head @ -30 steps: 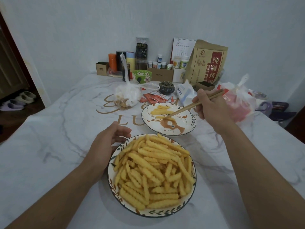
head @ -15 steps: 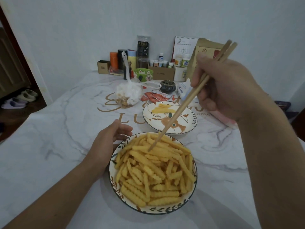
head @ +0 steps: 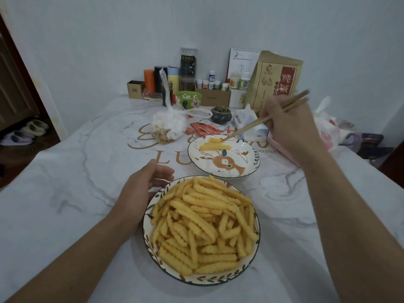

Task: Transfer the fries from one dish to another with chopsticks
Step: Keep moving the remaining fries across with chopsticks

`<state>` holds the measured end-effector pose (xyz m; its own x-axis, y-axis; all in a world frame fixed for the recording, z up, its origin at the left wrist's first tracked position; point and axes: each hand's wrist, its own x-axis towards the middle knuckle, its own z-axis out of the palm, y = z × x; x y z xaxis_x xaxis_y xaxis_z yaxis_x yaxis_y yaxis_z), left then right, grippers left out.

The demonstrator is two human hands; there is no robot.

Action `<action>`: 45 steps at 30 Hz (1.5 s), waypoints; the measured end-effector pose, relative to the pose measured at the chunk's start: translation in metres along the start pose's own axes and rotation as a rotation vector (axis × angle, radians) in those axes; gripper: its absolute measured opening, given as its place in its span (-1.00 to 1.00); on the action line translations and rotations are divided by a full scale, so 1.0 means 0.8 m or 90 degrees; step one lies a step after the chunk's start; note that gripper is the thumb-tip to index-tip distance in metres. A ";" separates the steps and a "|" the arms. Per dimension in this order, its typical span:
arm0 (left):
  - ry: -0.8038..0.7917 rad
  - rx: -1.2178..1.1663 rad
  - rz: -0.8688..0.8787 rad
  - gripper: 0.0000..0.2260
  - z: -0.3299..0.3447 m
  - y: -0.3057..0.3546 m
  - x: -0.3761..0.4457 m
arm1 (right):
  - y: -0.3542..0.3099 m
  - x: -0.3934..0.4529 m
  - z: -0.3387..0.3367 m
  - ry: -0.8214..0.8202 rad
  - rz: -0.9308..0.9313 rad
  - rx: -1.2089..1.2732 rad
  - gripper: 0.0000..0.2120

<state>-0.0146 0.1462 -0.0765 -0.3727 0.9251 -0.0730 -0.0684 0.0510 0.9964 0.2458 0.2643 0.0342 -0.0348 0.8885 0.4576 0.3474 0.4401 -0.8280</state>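
Fries (head: 205,224) are heaped in the near dish (head: 220,279), at 6 o'clock on the table (head: 65,193); only a few fries are laid in the far dish (head: 251,165), w/ the deer print, at 12 o'clock from the heap. So the job is judged barely begun.

Chopsticks (head: 262,121) are gripped by the right hand (head: 290,130), fingers curled round the shafts, tips down on the small pile at the far dish's 11 o'clock. Whether a fry is pinched or already let go can't be told; tips are too small here. The near dish is steadied at its 10 o'clock rim by the left hand (head: 140,189), fingers loosely curved round the rim, nothing clenched.

To do this step well: tips should be parted gently & lifted straight up, so the laid fries aren't dragged along. Next pick is best taken from the heap's top, one fry, pinched near its middle; crinkle ridges should help grip.

Edges & room: dishes sit near each other, apart, w/ bare table between, so the carry is short. Far dish is shallow; fries dropped near the rim could slide out. At its 12 o'clock, sauce packets (head: 203,129) & a tissue pack (head: 249,123) lie just beside. A plastic bag (head: 168,125) is at 10 o'clock. Open table lies at 9 & 3 o'clock.
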 end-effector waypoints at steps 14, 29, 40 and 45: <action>-0.003 0.001 0.007 -0.54 -0.001 -0.002 0.002 | 0.069 0.000 0.026 -0.002 0.060 0.069 -0.62; 0.002 0.011 -0.002 -0.53 -0.002 -0.005 0.006 | 0.048 -0.002 0.026 0.061 0.090 0.112 -0.50; 0.009 -0.071 -0.031 -0.55 -0.005 0.001 0.006 | -0.078 -0.032 0.004 -0.205 0.127 0.230 -0.43; 0.007 -0.071 -0.033 -0.55 -0.004 0.001 0.005 | -0.098 -0.045 0.014 -0.258 0.086 0.139 -0.42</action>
<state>-0.0194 0.1489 -0.0759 -0.3757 0.9182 -0.1255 -0.1896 0.0564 0.9803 0.2095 0.1994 0.0788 -0.3811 0.8994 0.2142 0.1703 0.2960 -0.9399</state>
